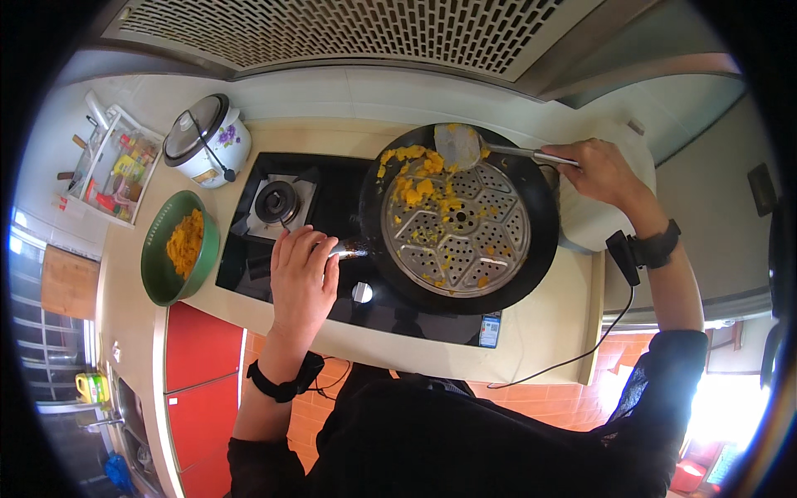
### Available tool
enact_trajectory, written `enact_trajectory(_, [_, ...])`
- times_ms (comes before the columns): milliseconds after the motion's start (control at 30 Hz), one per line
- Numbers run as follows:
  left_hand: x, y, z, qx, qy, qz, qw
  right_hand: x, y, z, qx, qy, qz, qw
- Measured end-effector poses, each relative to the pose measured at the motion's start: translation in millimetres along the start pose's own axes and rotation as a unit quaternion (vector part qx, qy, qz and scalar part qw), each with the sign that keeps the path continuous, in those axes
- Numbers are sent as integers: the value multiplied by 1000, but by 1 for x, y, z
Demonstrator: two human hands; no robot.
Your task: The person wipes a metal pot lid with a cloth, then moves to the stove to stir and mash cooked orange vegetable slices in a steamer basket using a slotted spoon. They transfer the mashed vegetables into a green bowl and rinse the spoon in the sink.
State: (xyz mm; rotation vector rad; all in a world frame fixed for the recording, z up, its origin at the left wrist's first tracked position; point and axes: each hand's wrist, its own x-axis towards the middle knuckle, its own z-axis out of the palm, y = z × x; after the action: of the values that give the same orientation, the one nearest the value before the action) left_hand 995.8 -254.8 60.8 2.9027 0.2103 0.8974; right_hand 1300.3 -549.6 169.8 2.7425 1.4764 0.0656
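Note:
My left hand (pixel 304 267) grips the handle (pixel 347 249) of a black wok (pixel 542 249) on the right side of the stove. Inside the wok lies a round perforated metal steamer rack (pixel 461 249). Orange mashed food, perhaps pumpkin (pixel 416 187), clings to the rack's upper left part, with small bits scattered across the rest. My right hand (pixel 594 171) is closed around the handle of a metal spatula (pixel 457 147). Its blade rests near the far rim of the wok, beside the mash, with some orange residue on it.
Left of the stove stand a green colander bowl (pixel 208 249) holding orange mash (pixel 185 243) and a rice cooker (pixel 212 149). A bare burner (pixel 276 201) lies near my left hand. A range hood (pixel 348 31) hangs above. A large white container (pixel 607 215) stands right of the wok.

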Motion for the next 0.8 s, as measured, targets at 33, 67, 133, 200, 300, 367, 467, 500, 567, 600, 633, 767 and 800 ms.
enact_trajectory(33, [0,-1,0,5,-2,-6,1000,2,-1,0,-27,30,-23,999])
enact_trajectory(67, [0,-3,-1,14,-7,-12,1000,4,-2,1,-53,62,-46,996])
enact_trajectory(133, [-2,-6,-3,28,-18,-24,999,6,-3,6,-108,104,-70,986])
enact_trajectory(200, [-2,-11,-4,34,-28,-31,999,5,-3,14,-167,131,-75,974])
enact_trajectory(300, [-4,-16,-4,38,-57,-29,997,3,-7,30,-198,159,-98,962])
enact_trajectory(367, [-5,-19,-3,29,-62,-20,997,1,-16,41,-190,148,-98,966])
enact_trajectory(467, [-7,-24,-4,20,-69,-12,997,-1,-27,47,-195,165,-117,960])
enact_trajectory(500, [-8,-26,-4,19,-73,-9,997,0,-31,47,-199,171,-124,957])
enact_trajectory(567, [-8,-28,-5,28,-80,-7,996,2,-37,39,-216,175,-117,953])
enact_trajectory(600, [-9,-29,-5,33,-84,-5,996,3,-41,34,-225,176,-112,952])
enact_trajectory(633, [-10,-30,-6,36,-92,-7,995,4,-45,30,-229,173,-111,951])
enact_trajectory(767, [-12,-34,-7,45,-105,-14,993,17,-66,16,-245,174,-125,946])
enact_trajectory(800, [-12,-35,-8,47,-105,-16,993,20,-71,14,-247,175,-134,944])
